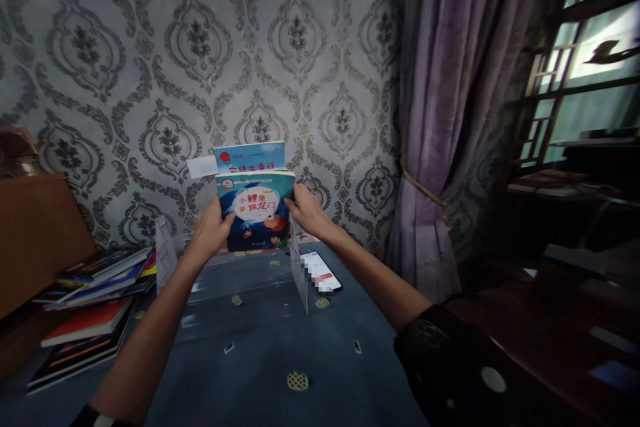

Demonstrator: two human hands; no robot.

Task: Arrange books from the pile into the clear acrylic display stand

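Note:
In the middle of the head view, a blue children's book (256, 227) stands upright with its cover towards me. My left hand (210, 227) grips its left edge, thumb on the cover. The right edge is between the thumb and fingers of my right hand (306, 210). Behind it rises a second, lighter blue book (250, 155) with red lettering, its lower part hidden. Around and below the books is a clear plastic stand (300, 273) with side panels. Whether the book's bottom edge touches the stand, I cannot tell.
A phone (323, 271) with a lit screen lies right of the stand on the dark blue tablecloth (250, 380). Stacked books (90, 320) and a cardboard box (45, 233) are at the left. Patterned wallpaper (300, 80) backs the table; a purple curtain (435, 113) hangs at the right.

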